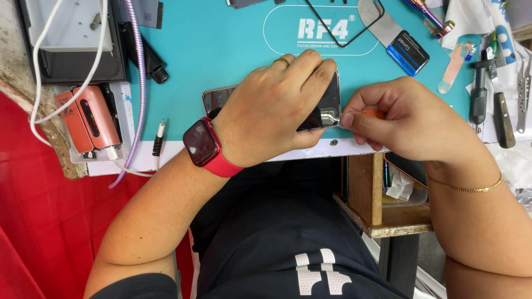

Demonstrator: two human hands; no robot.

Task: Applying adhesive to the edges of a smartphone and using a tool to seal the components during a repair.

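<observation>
My left hand (274, 108), with a gold ring and a red wrist watch (202, 145), presses down on a dark smartphone (330, 108) that lies on the teal work mat (221, 50). Its fingers curl over the phone's far edge. My right hand (402, 119) pinches a small orange tool (374, 113) against the phone's right near corner. Most of the tool is hidden by the fingers. A thin gold bracelet (465, 188) sits on the right wrist.
An orange power bank (88, 119) with white cables lies left of the mat. A purple braided cable (138, 83) runs down the left side. A metal spatula with a blue label (396, 39), screwdrivers and tweezers (499, 94) lie at the right. A wooden shelf (382, 210) stands below the bench edge.
</observation>
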